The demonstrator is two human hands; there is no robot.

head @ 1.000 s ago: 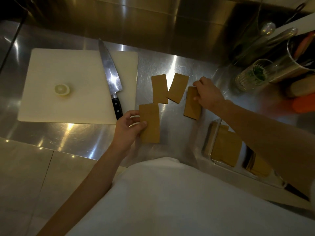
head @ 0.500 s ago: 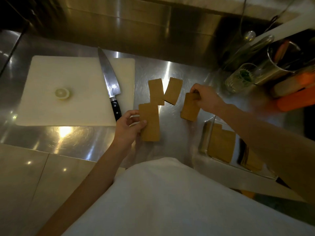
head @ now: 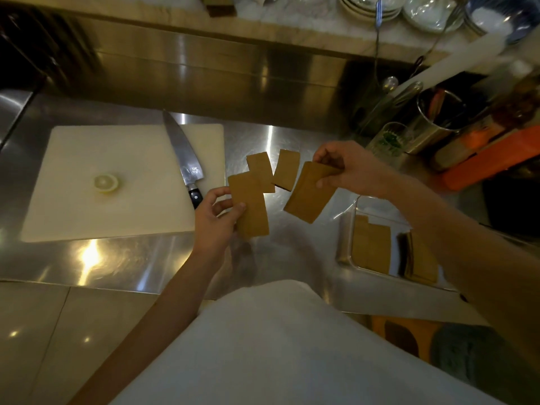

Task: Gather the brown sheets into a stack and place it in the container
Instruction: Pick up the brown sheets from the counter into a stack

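Note:
My right hand (head: 349, 168) pinches the top end of a brown sheet (head: 308, 197) and holds it tilted above the steel counter. My left hand (head: 214, 219) grips the left edge of another brown sheet (head: 251, 210), held just over the counter. Two more brown sheets (head: 260, 169) (head: 287, 169) lie on the counter behind them, side by side. At the right stands the metal container (head: 346, 238), with a flat brown stack (head: 371, 247) inside and more sheets (head: 420, 260) leaning at its right end.
A white cutting board (head: 87, 209) lies at the left with a lemon slice (head: 105, 182) and a chef's knife (head: 182, 156) across its right edge. A glass (head: 387, 140), a steel utensil pot (head: 435, 124) and an orange box (head: 493, 159) crowd the back right.
My right hand has lifted its sheet off the counter and drawn it towards me. The left hand keeps its sheet. The camera has tilted up, showing more of the back shelf.

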